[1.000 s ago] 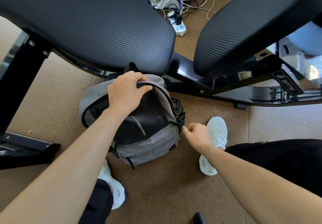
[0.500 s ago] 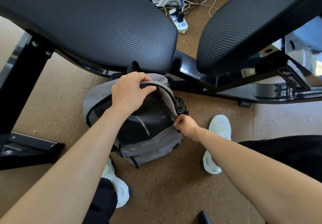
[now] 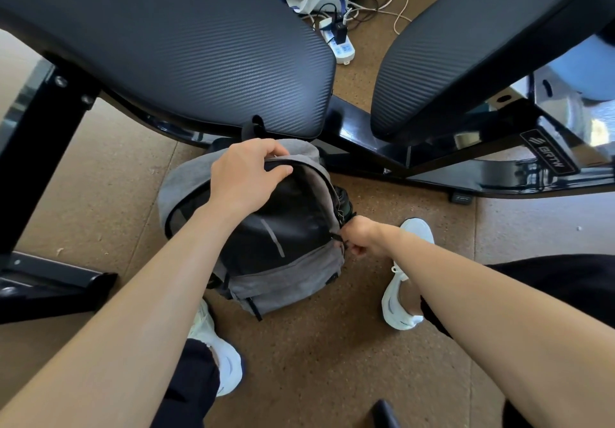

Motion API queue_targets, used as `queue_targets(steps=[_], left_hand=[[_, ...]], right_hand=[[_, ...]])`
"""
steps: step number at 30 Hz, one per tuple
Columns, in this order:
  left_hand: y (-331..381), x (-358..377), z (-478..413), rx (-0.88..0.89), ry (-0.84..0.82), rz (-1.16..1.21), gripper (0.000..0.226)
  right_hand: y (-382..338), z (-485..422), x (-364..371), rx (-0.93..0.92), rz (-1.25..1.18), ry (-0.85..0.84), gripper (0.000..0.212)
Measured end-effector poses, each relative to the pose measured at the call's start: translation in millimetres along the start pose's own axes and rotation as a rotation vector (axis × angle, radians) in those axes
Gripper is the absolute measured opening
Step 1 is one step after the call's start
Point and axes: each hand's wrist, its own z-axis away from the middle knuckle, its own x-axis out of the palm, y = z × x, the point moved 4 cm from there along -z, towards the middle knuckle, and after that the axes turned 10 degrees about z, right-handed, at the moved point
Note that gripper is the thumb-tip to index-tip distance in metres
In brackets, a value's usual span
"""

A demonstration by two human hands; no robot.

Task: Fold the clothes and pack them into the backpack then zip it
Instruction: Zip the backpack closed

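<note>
A grey and black backpack (image 3: pixel 283 281) stands on the brown floor between my feet, leaning against a black bench frame. Its main compartment gapes along the top. My left hand (image 3: pixel 246 174) grips the upper rim of that opening. At the bag's right side my right hand (image 3: pixel 361 234) is pinched on the zipper pull (image 3: pixel 337 237). Dark fabric (image 3: pixel 283 224) shows inside the opening; I cannot tell which garment it is.
Two black padded bench cushions (image 3: pixel 186 48) (image 3: pixel 466 44) overhang the bag, on a glossy black frame (image 3: pixel 432 168). A white power strip (image 3: pixel 342 48) with tangled cables and a white cloth lies beyond. My white shoes (image 3: pixel 402 281) (image 3: pixel 219 354) flank the bag.
My right hand has moved left from the floor beside the shoe to the bag's right side and closed on the zipper pull. The left hand has stayed on the rim.
</note>
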Motion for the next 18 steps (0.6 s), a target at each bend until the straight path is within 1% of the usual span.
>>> queue_targets(steps=[3, 7, 12, 15, 18], left_hand=[[-3.6, -2.3, -0.7, -0.001, 0.01, 0.006, 0.019], [-6.7, -2.6, -1.0, -0.023, 0.017, 0.034, 0.026], [-5.5, 1.7, -1.1, -0.012, -0.017, 0.059, 0.031], [-4.5, 3.4, -1.1, 0.004, -0.023, 0.065, 0.032], [-6.0, 4.4, -1.3, 0.005, -0.037, 0.076, 0.035]], right_hand=[[-8.4, 12.9, -14.7, -0.03, -0.149, 0.001, 0.031], [-33.0, 36.5, -23.4, -0.139, -0.232, -0.003, 0.026], [-96.2, 63.5, -50.3, -0.321, -0.458, 0.068, 0.029], [-128.5, 82.9, -68.3, -0.406, -0.393, 0.114, 0.029], [-130.0, 87.6, -71.2, -0.395, -0.317, 0.098, 0.031]])
